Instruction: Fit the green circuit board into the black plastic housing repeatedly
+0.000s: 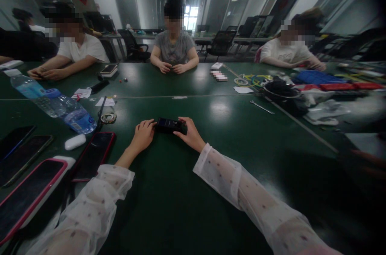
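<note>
The single head view looks from the wearer's own head, forward and down over the green bench (181, 150). The left hand (144, 134) and right hand (189, 132) lie near the middle of the frame, close to the camera; the sleeves enter from the lower corners. Seated people across the bench and glass panels (144, 1) fill the upper frame, farther off.

Counter (169, 214): dark green, smooth, semi-gloss surface with soft light reflections. Bottles (77, 116): clear, glossy plastic. Sleeves (241, 182): sheer, dotted cloth, creased. Wrench (261, 107): metal, bright finish. Phone with red edge (94, 154): smooth, glossy dark screen. Small rounded case (75, 142): smooth, white, plastic-like. Bag (327, 111): clear, crumpled plastic film. Handheld device (167, 125): dark casing, smooth screen; casing material indeterminate.
</note>
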{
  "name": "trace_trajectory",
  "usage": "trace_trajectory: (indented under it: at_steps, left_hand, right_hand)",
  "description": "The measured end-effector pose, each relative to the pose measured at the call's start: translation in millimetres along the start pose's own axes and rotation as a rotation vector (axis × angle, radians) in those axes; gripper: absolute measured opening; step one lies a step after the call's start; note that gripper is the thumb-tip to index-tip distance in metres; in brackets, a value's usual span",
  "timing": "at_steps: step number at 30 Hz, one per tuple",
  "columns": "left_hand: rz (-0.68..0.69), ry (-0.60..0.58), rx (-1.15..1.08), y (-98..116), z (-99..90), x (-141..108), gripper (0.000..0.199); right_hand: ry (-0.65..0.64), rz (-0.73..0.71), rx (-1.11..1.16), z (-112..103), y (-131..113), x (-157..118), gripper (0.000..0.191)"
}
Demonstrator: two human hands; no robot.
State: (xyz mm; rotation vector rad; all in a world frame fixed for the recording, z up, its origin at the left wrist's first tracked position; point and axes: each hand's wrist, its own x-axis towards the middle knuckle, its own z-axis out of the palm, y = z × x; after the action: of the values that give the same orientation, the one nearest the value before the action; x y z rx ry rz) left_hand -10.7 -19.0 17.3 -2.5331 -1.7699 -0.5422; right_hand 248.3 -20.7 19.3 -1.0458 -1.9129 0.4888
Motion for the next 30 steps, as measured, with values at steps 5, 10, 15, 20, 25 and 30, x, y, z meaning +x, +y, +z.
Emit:
trace_trajectory:
  at_steps: [5, 10, 15, 20, 25, 30]
  left_hand:
    - [0.003, -0.004, -0.008, 0.9, -1.1, -0.1, 0.039]
    - [0.007, -0.009, -0.005, -0.7, 0.2, 0.0, 0.039]
    - [0.004, -0.012, -0.006, -0.4, -0.6, 0.2, 0.039]
    - [0.004, -0.011, -0.012, 0.3, -1.3, -0.1, 0.039]
    - [0.006, -0.006, -0.016, -0.2, -0.5, -0.2, 0.040]
    - [0.003, -0.006, 0.016, 1.5, -1.3, 0.3, 0.040]
  right_hand:
    - [0.024, 0.031, 0.001, 0.5, 3.5, 0.5, 0.069]
    - [-0.039, 0.030, -0.001, -0.9, 3.9, -0.2, 0.068]
    - [-0.073, 0.045, -0.017, -2.0, 1.9, 0.2, 0.066]
    - [-0.085, 0.048, -0.019, -1.9, 1.5, 0.6, 0.059]
    - [-0.096, 0.078, -0.023, -1.5, 2.9, 0.3, 0.059]
    - [-0.075, 0.102, -0.063, 0.3, 5.3, 0.8, 0.059]
